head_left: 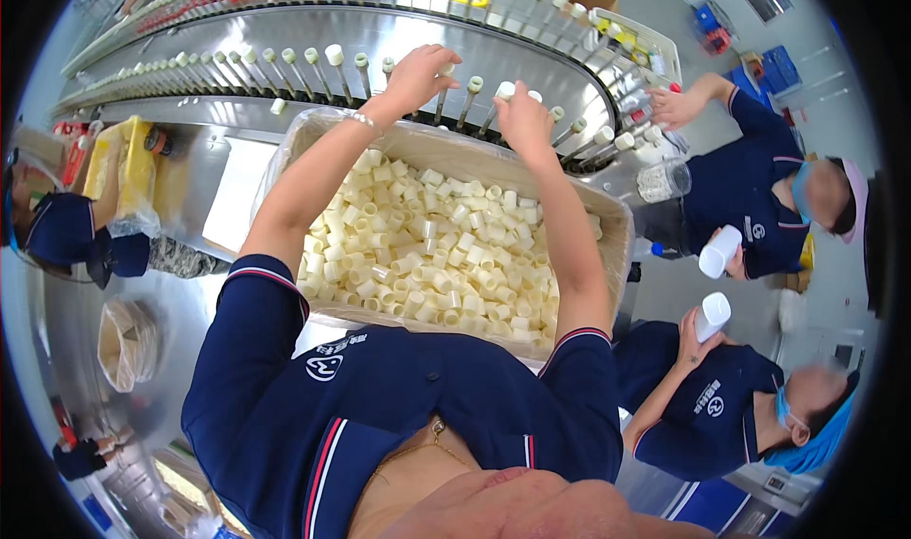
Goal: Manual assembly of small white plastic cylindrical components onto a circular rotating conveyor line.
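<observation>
Fingers of the left hand were bent over a peg just beyond the far edge of the lined box, little gap between them, a pale sleeve showing at the tips. Pinched or only touched: couldn't tell. Right hand was also past the box's far edge, nearer its right end, fingers partly curled, tips beside a white sleeve on a peg. Undersides hidden, so hold unclear there too.

Bulk sleeves lay heaped in the box: short, cream, open tubes, tumbled every way. Near peg row ran along the box's far side and curved round past its right end; most pegs there carried a sleeve. One stray sleeve lay on the metal table, beyond the box's far left corner. Co-worker's hand was beyond the box's far right corner, near the row's curve.

Step in hand, as judged: seating or straightening sleeves on pegs, likely one per peg, both hands in parallel. Next move called for pressing each sleeve square, releasing without dragging its neighbours, then reaching back into the box for more. Seating depth couldn't be read from that angle.
</observation>
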The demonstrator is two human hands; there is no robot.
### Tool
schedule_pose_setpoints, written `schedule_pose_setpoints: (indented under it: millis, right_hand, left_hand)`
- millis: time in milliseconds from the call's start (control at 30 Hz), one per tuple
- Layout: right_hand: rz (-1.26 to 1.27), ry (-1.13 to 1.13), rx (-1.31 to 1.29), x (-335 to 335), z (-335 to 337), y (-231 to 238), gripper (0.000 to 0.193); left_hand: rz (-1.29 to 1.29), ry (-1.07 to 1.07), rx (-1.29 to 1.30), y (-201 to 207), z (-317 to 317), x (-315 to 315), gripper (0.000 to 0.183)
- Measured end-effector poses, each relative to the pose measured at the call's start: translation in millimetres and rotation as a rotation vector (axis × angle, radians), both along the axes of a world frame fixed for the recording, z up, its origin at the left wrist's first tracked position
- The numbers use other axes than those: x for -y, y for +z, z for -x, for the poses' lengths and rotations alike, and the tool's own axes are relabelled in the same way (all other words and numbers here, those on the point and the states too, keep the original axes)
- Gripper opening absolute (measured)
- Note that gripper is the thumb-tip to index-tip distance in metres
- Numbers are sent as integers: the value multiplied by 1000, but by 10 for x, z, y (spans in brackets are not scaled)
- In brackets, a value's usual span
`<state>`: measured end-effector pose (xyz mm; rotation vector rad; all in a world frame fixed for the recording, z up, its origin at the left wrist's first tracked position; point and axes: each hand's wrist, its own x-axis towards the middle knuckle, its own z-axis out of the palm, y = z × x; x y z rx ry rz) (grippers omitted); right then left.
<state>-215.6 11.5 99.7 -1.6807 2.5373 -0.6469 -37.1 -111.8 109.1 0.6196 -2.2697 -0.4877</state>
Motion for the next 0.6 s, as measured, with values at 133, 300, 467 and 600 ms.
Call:
schedule_pose_setpoints:
  millis: [133, 300, 467, 600]
  right_hand:
    - [312, 126, 144, -575, -107, -57, 26]
    - [164, 254, 223, -1415, 3, -738, 20]
    - [-240, -49, 28, -1317, 155, -1243, 26]
    - [-476, -29, 67, -1080, -23, -1258, 27]
  left_hand:
    - [65, -16, 384, -82, 324, 155, 35]
    - [538, -207, 275, -177, 489, -378, 30]
    - [663, -843, 305, -796, 240, -1207, 22]
    - [485, -589, 353, -1492, 238, -1424, 22]
